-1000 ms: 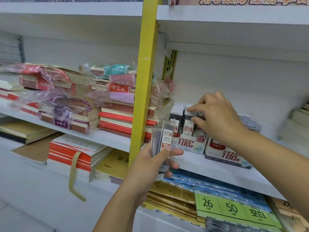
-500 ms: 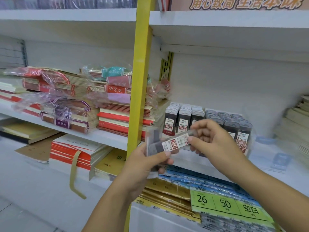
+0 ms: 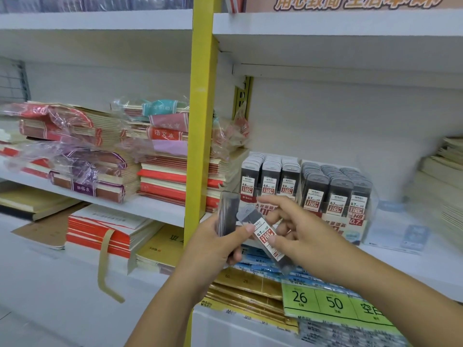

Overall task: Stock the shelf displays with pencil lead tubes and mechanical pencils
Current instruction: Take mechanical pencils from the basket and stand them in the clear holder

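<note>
Gripping a few upright lead tubes (image 3: 226,214) in the curled left hand (image 3: 213,244); pinching one tilted 0.7 tube (image 3: 265,236) between thumb and fingers of the right hand (image 3: 305,236), just beside that bundle; facing two packed display boxes (image 3: 335,194) standing farther back on the white shelf (image 3: 438,266).

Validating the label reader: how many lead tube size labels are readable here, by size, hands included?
0.5 labels: 3, front row of the 0.5 display.
0.7 labels: 4, with 3 in the front row of the 0.7 display and 1 on the tilted tube that the right hand pinches.
Total: 7. The upright tube in the left hand shows no label.
</note>
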### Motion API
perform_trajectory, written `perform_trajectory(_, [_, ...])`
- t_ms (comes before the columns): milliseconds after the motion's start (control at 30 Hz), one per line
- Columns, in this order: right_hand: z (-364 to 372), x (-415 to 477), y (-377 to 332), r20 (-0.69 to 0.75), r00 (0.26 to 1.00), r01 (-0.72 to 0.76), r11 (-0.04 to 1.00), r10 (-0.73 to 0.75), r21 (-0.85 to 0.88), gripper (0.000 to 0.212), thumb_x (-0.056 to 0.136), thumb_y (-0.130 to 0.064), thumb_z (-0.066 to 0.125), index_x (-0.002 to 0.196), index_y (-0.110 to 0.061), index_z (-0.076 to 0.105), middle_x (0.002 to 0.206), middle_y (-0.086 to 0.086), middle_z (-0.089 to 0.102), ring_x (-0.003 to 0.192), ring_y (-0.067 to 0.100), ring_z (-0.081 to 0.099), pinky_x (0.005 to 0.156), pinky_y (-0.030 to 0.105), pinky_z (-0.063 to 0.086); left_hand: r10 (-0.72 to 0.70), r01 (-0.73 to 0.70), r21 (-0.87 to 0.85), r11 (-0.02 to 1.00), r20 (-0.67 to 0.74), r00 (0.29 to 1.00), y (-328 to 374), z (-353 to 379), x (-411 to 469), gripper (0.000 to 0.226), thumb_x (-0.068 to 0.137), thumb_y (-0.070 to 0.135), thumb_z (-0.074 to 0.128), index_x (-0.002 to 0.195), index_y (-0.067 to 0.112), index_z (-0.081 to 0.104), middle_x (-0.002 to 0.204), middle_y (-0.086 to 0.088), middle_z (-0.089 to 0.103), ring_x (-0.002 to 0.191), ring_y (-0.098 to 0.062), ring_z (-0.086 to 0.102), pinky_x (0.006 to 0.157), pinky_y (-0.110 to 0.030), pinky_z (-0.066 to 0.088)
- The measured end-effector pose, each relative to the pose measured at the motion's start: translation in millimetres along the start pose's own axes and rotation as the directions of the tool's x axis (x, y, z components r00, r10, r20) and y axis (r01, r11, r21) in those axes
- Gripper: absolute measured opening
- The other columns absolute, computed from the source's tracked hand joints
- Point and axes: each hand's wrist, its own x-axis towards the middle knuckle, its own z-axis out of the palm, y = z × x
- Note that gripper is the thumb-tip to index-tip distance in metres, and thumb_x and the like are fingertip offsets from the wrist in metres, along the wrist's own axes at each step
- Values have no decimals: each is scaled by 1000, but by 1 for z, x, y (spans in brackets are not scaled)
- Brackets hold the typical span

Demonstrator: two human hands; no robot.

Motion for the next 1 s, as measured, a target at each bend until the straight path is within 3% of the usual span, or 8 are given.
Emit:
perform_trajectory(133, [-29, -2, -8, -219, 975, 62, 997, -49, 55, 73, 88, -3, 63, 112, -68, 39, 97, -16, 63, 86, 4, 67, 66, 28, 60, -32, 34, -54, 998, 32, 999, 2, 10, 6, 18, 103, 35, 52, 119, 30, 53, 98, 2, 79, 55, -7, 55, 51, -20, 47])
perform_trajectory(300, [-99, -19, -10, -520, 844, 170, 985, -132, 25, 58, 86, 1, 65, 101, -52, 46, 95, 1, 72, 81, 15, 71, 59, 25, 57, -25, 29, -65, 997, 65, 998, -1, 24, 9, 16, 105, 30, 47, 116, 24, 57, 98, 1, 79, 68, -14, 71, 58, -21, 55])
perform_trajectory(400, [-124, -33, -1, -544, 820, 161, 984, -178, -79, 58, 86, 2, 67, 99, -51, 46, 90, 0, 73, 75, 16, 67, 68, 23, 54, -17, 21, -69, 997, 55, 998, -3, 36, 10, 15, 104, 29, 51, 112, 27, 63, 95, 1, 79, 78, -18, 76, 63, -21, 58])
perform_trajectory(533, [-131, -40, 22, -552, 823, 62, 986, -137, -152, 55, 86, -4, 68, 96, -52, 45, 85, -3, 72, 79, 17, 67, 73, 29, 54, -15, 20, -55, 998, 82, 997, -5, 53, 11, 17, 105, 27, 48, 115, 26, 62, 84, -3, 77, 63, -14, 68, 62, -22, 56])
perform_trajectory(700, [-121, -38, 48, -565, 819, -33, 974, -101, -222, 48, 84, -10, 70, 100, -50, 48, 87, -10, 65, 80, 3, 61, 71, 23, 50, -45, 46, -4, 999, 139, 989, -10, 72, 12, 17, 106, 28, 45, 115, 23, 60, 82, -3, 75, 58, -10, 60, 60, -21, 54])
perform_trajectory(833, [-112, -31, 66, -566, 821, -205, 889, -72, -410, 32, 86, -22, 70, 114, -35, 60, 98, -16, 45, 91, 7, 49, 75, 18, 38, -63, 57, 44, 997, 171, 983, -11, 78, 12, 18, 106, 29, 45, 115, 21, 58, 79, 0, 75, 56, -8, 61, 59, -17, 54])
perform_trajectory(900, [-106, -33, 71, -613, 789, -290, 848, -51, -444, 36, 86, -24, 69, 121, -28, 63, 103, -9, 41, 104, 14, 42, 85, 22, 35, -74, 66, 44, 997, 187, 980, -10, 80, 10, 16, 105, 28, 47, 115, 21, 58, 84, -2, 77, 57, -9, 62, 61, -18, 54])
perform_trajectory(1000, [-95, -46, 66, -678, 697, -262, 798, -233, -543, 35, 88, -20, 67, 123, -21, 65, 110, 0, 45, 109, 16, 35, 93, 26, 28, -82, 77, 33, 997, 207, 975, -10, 82, 7, 14, 103, 26, 53, 113, 18, 60, 93, -6, 78, 61, -11, 66, 61, -20, 54])
